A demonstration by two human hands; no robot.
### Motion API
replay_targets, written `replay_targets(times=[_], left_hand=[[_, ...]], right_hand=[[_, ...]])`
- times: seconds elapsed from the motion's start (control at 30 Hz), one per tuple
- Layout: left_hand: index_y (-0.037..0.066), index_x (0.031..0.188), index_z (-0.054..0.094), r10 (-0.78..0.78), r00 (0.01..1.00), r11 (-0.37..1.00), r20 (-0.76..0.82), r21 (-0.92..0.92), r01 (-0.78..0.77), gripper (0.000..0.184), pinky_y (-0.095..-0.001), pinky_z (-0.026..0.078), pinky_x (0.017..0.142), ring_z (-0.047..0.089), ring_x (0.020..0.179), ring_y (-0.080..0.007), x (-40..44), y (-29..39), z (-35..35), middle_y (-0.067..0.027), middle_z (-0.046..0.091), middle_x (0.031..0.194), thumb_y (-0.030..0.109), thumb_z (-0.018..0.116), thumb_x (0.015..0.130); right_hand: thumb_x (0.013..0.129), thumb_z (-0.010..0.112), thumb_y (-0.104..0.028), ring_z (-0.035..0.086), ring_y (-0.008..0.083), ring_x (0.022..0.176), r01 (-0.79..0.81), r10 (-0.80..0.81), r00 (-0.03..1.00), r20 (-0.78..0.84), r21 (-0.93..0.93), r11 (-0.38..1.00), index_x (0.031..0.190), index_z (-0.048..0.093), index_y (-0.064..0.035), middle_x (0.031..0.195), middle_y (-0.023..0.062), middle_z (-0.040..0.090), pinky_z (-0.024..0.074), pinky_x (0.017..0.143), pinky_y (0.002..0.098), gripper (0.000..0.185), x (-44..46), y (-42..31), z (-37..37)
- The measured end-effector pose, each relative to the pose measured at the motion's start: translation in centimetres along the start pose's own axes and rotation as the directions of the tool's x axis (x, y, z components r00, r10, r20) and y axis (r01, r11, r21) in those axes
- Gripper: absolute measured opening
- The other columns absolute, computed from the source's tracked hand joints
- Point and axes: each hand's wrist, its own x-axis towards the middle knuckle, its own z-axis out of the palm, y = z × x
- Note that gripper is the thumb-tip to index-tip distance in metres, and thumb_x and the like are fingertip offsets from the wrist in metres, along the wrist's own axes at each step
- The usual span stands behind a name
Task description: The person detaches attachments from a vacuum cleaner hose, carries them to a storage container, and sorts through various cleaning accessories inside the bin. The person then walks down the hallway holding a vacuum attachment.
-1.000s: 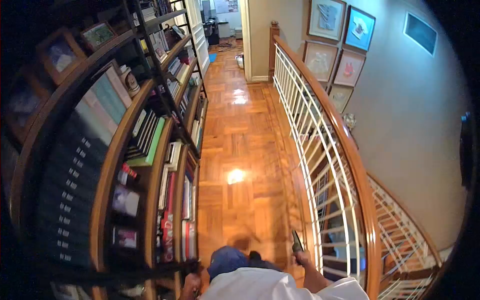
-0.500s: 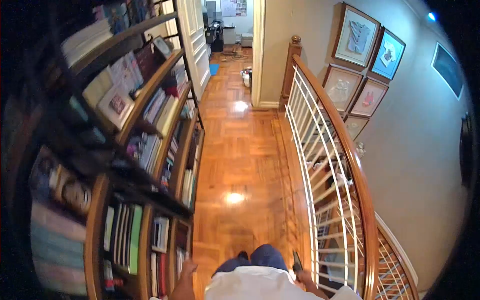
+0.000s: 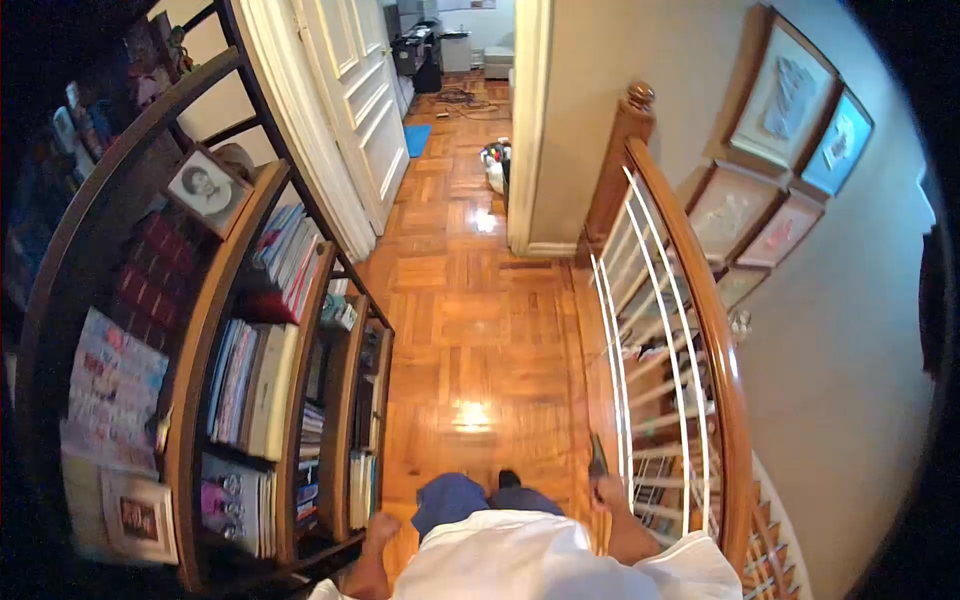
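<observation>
My left hand (image 3: 382, 526) hangs low beside the bookshelf, its fingers curled closed. What it holds, if anything, I cannot make out. My right hand (image 3: 608, 492) is near the white railing, closed around a dark, narrow object (image 3: 597, 458) that sticks up past the fingers. Its kind is too small and blurred to tell. Neither hand visibly touches the shelf or the railing. Between them are the white shirt (image 3: 500, 555) and blue trousers (image 3: 450, 500), with one dark shoe tip (image 3: 508, 479) showing.
Along the left runs a bookshelf (image 3: 180, 430) with books and a framed photo (image 3: 207, 190). A wooden handrail (image 3: 705, 330) above stairs lines the right. Ahead, parquet floor (image 3: 470, 330) leads past an open white door (image 3: 365, 110); a bag of things (image 3: 496, 165) and cables (image 3: 460, 98) lie beyond.
I have moved forward along the hallway; the doorway is nearer and shelf sections have slid back past me. My right hand has swung forward, still holding the dark object.
</observation>
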Motion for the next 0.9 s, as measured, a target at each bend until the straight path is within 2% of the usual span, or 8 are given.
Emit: replay_targets(times=[0.03, 0.07, 0.2, 0.4, 0.53, 0.57, 0.67, 0.9], left_hand=[[0.000, 0.079, 0.068, -0.093, 0.991, 0.990, -0.093, -0.115, 0.082, 0.031, -0.0487, 0.052, 0.064, 0.066, 0.065, -0.0377, -1.2, 0.9, 0.7, -0.0233, 0.064, 0.068, 0.030, 0.063, 0.075], [-0.001, 0.079, 0.068, -0.170, 0.984, 0.970, -0.055, -0.184, 0.158, 0.031, -0.0483, 0.052, 0.065, 0.066, 0.066, -0.0374, -1.2, 1.8, 0.6, -0.0232, 0.064, 0.068, 0.030, 0.063, 0.076], [-0.002, 0.080, 0.068, -0.337, 0.934, 0.890, 0.118, -0.283, 0.357, 0.029, -0.0470, 0.052, 0.066, 0.067, 0.069, -0.0362, 5.4, 6.6, -1.8, -0.0226, 0.065, 0.072, 0.027, 0.063, 0.077], [-0.003, 0.082, 0.067, -0.294, 0.946, 0.887, 0.133, -0.331, 0.322, 0.027, -0.0450, 0.052, 0.068, 0.067, 0.074, -0.0345, 27.2, 16.5, -15.1, -0.0216, 0.067, 0.077, 0.023, 0.064, 0.080], [-0.004, 0.083, 0.067, -0.012, 0.993, 0.946, -0.119, -0.323, -0.027, 0.025, -0.0436, 0.052, 0.070, 0.067, 0.077, -0.0333, 50.1, 25.3, -31.4, -0.0210, 0.068, 0.080, 0.021, 0.064, 0.081], [-0.002, 0.089, 0.069, -0.187, 0.969, 0.841, -0.161, -0.536, 0.073, 0.024, -0.0419, 0.051, 0.074, 0.068, 0.082, -0.0351, 53.4, 31.7, -37.9, -0.0210, 0.068, 0.083, 0.020, 0.062, 0.082], [-0.001, 0.085, 0.067, 0.273, 0.811, 0.864, -0.518, -0.238, -0.443, 0.016, -0.0382, 0.050, 0.070, 0.066, 0.075, -0.0256, 59.9, 46.6, -56.1, -0.0191, 0.066, 0.076, 0.012, 0.058, 0.086], [-0.001, 0.097, 0.065, -0.024, 0.942, 0.888, -0.334, -0.440, -0.134, 0.018, -0.0351, 0.049, 0.061, 0.059, 0.068, -0.0182, 77.3, 55.6, -67.5, -0.0108, 0.063, 0.078, 0.015, 0.063, 0.089]], right_hand=[[0.084, 0.049, -0.013, 0.059, 0.0255, 0.051, 0.129, -0.130, 0.991, -0.039, -0.020, 0.991, 0.068, 0.066, -0.0025, 0.062, 0.0131, 0.063, 0.0433, 0.047, 0.0425, 0.026, 5.3, -7.1, -2.0], [0.082, 0.051, -0.014, 0.058, 0.0260, 0.048, 0.575, -0.625, 0.767, -0.146, -0.278, 0.770, 0.068, 0.065, -0.0011, 0.060, 0.0141, 0.063, 0.0421, 0.045, 0.0437, 0.024, 16.8, -7.1, -2.3], [0.079, 0.067, -0.014, 0.053, 0.0194, 0.041, 0.301, -0.290, 0.946, -0.142, 0.058, 0.952, 0.074, 0.062, 0.0005, 0.055, 0.0092, 0.057, 0.0434, 0.038, 0.0344, 0.016, 16.9, -44.0, -5.2], [0.081, 0.069, -0.009, 0.054, 0.0169, 0.041, 0.200, -0.200, 0.978, -0.050, 0.466, 0.862, 0.097, 0.060, -0.0006, 0.059, 0.0086, 0.058, 0.0414, 0.035, 0.0323, 0.021, 27.9, -60.5, 1.3], [0.081, 0.070, -0.012, 0.054, 0.0192, 0.041, 0.081, -0.147, 0.985, 0.094, 0.500, 0.862, 0.093, 0.058, -0.0019, 0.059, 0.0086, 0.058, 0.0425, 0.035, 0.0331, 0.019, 30.6, -69.2, 4.7], [0.082, 0.070, -0.013, 0.054, 0.0195, 0.041, 0.039, -0.113, 0.987, 0.116, 0.504, 0.863, 0.089, 0.058, -0.0024, 0.060, 0.0090, 0.059, 0.0428, 0.036, 0.0327, 0.017, 31.5, -72.2, 5.7], [0.082, 0.070, -0.015, 0.054, 0.0181, 0.042, 0.002, -0.096, 0.984, 0.153, 0.523, 0.852, 0.084, 0.060, -0.0025, 0.060, 0.0079, 0.059, 0.0426, 0.039, 0.0322, 0.016, 39.7, -79.7, 10.4], [0.077, 0.076, -0.023, 0.059, 0.0168, 0.054, 0.124, -0.226, 0.944, 0.240, 0.375, 0.919, 0.091, 0.066, 0.0001, 0.069, 0.0075, 0.064, 0.0436, 0.046, 0.0337, 0.029, 57.4, -104.5, 16.9]])
